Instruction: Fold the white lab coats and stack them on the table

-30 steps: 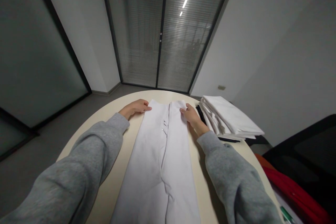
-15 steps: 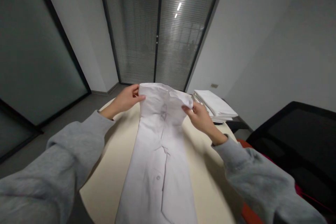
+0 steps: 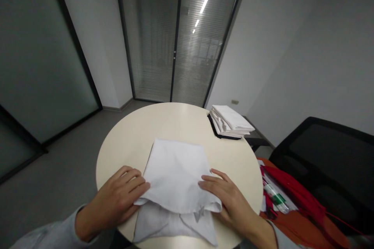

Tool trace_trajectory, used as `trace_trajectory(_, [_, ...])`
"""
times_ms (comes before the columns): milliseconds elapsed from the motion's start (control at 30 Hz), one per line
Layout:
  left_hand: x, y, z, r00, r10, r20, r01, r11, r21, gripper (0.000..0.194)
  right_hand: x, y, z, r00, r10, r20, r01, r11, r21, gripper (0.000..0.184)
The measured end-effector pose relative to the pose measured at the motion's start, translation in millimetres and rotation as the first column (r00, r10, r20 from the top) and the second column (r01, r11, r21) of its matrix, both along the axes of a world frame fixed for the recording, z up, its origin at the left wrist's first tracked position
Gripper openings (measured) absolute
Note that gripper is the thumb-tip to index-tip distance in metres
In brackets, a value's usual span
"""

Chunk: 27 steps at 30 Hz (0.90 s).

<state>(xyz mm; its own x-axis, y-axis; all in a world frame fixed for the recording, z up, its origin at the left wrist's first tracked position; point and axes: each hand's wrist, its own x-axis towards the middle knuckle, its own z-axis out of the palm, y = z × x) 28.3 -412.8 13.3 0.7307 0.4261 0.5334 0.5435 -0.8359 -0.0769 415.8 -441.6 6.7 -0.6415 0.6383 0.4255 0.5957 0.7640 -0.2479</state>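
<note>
A white button shirt [image 3: 177,171] lies on the table with one end folded over toward me, its loose edge rumpled above the lower layer. My left hand [image 3: 117,194] rests at the left side of the fold, fingertips on the cloth and fingers stretched out. On the right side, my right hand [image 3: 229,202] has its fingers spread over the fabric edge; its thumb is mostly hidden. Neither hand is visibly clenched around the cloth. The buttons are out of sight under the fold.
The round cream table [image 3: 125,140] bears a stack of folded white cloth [image 3: 232,120] on a black tray [image 3: 214,126] at the back right. To the right stands a black-backed chair [image 3: 321,155] with an orange seat, holding a red item [image 3: 289,186] and a clear plastic package [image 3: 276,196].
Both hands have come down and toward me, bringing the raised far end of the shirt over the near part. The fingers have loosened from their pinch on the cloth.
</note>
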Motion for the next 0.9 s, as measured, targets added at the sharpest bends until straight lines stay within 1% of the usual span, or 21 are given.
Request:
trace_trajectory(33, [2.2,-0.9,-2.1,1.0,-0.002,0.008,0.002,1.0,0.0,0.026,-1.2,0.5,1.2,0.999,-0.025,-0.036,0.025,1.0,0.005,0.058])
trace_trajectory(100, [7.5,1.6,-1.0,0.999,-0.007,0.035,0.007,1.0,0.007,0.024,-5.0,4.2,6.5,0.989,-0.096,-0.108,0.097,0.995,-0.001,0.059])
trace_trajectory(200, [16.8,7.8,10.8,0.995,-0.016,0.101,0.015,1.0,0.01,0.017,-13.1,9.6,17.6,0.964,-0.204,-0.171,0.201,0.979,-0.032,0.053])
trace_trajectory(267, [22.4,8.0,20.1,0.991,-0.029,0.129,0.03,1.0,-0.004,0.014,-17.3,8.8,22.9,0.961,-0.205,-0.185,0.204,0.979,-0.025,0.048])
trace_trajectory(367, [27.7,-1.6,26.4,0.987,-0.043,0.153,0.044,0.999,-0.003,0.011,-16.7,0.0,23.2,0.979,-0.116,-0.169,0.123,0.992,0.028,0.048])
trace_trajectory(400, [28.5,-6.7,25.3,0.987,-0.047,0.153,0.048,0.999,0.001,0.011,-14.5,-4.2,21.1,0.986,-0.086,-0.145,0.093,0.995,0.043,0.048])
trace_trajectory(467, [29.0,-17.5,18.3,0.989,-0.068,0.128,0.069,0.998,-0.004,0.012,-8.8,-13.1,14.3,0.997,-0.042,-0.07,0.046,0.997,0.059,0.048])
trace_trajectory(567, [27.6,-30.4,0.2,0.994,-0.088,0.071,0.09,0.995,-0.034,0.016,-1.1,-23.9,0.5,0.998,-0.002,0.065,-0.002,0.997,0.073,0.049])
trace_trajectory(667, [26.0,-36.5,-14.7,0.995,-0.079,0.054,0.082,0.996,-0.045,0.019,1.5,-28.6,-11.3,0.983,-0.003,0.185,-0.021,0.992,0.128,0.043])
trace_trajectory(733, [25.9,-37.3,-17.4,0.995,-0.082,0.056,0.085,0.995,-0.053,0.018,0.8,-28.5,-15.2,0.969,-0.006,0.246,-0.041,0.982,0.186,0.04])
trace_trajectory(833, [27.7,-37.0,-12.7,0.99,-0.131,0.059,0.134,0.99,-0.051,0.019,-2.4,-26.9,-14.7,0.958,0.019,0.287,-0.097,0.96,0.261,0.035])
trace_trajectory(900, [29.7,-37.6,-9.8,0.982,-0.175,0.077,0.177,0.984,-0.031,0.019,-4.9,-27.0,-12.5,0.96,0.046,0.278,-0.132,0.945,0.299,0.025])
